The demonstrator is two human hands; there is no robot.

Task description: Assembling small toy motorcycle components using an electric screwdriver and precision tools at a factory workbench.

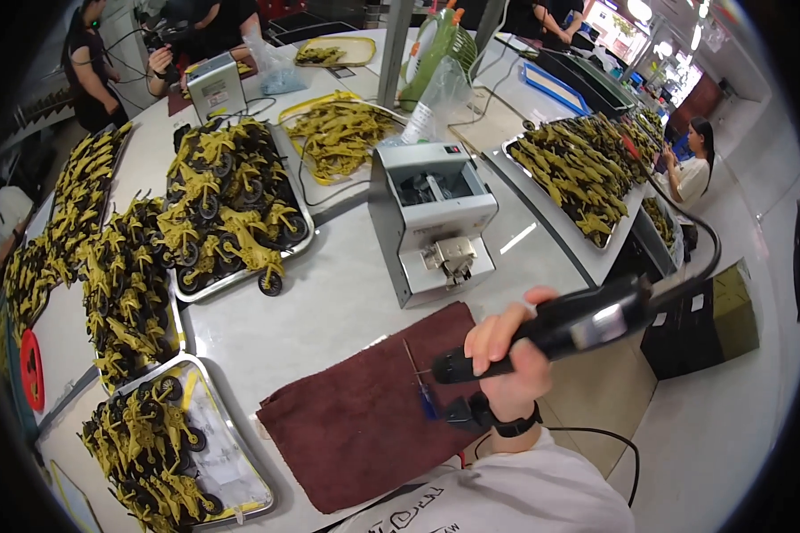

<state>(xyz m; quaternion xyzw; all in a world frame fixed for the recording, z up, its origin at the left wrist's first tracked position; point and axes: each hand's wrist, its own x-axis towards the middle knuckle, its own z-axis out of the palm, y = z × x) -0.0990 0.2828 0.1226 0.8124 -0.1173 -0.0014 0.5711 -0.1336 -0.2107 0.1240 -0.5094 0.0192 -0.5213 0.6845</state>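
My right hand [513, 351], with a black band at its wrist, is wrapped round a black corded electric screwdriver [587, 318]. The tool lies nearly level over the right edge of a folded maroon cloth [347, 426], its narrow end toward the left and its cable running off to the right. Under that narrow end, on the cloth, is a slim hand tool with a blue handle [428, 404] and a thin metal shaft. Beyond the cloth stands a grey metal screw feeder [436, 218] with an open bin on top. My left hand is out of the picture.
Metal trays [262, 497] of yellow-and-black toy motorcycles [231, 195] line the left side. Another tray [567, 169] of yellow-and-black parts is at the right, near a dark box [702, 315] on the floor. A green fan [440, 58] stands at the back. Several people are around the table.
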